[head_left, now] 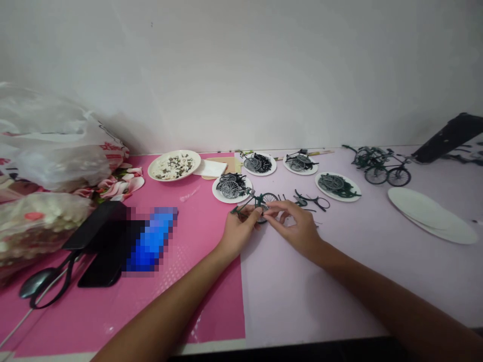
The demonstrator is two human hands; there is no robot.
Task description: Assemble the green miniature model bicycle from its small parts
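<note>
Counter (339,322): pink and lilac covers (221,311) against a grey wall (264,75).
Parts plates (226,200): four, probably keeping pieces (231,186) sorted within reach.
Left hand (241,226): grip pinching the one small bicycle (259,200), mid-counter, seemingly steadying it.
Right hand (296,223): grip pinching the bicycle near a wheel (269,197), apparently for fine control.
White plates (422,206): two, overlapping.

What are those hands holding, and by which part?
A model bicycle: the left hand grips it near the middle; right hand at a wheel, grip unclear.
</note>
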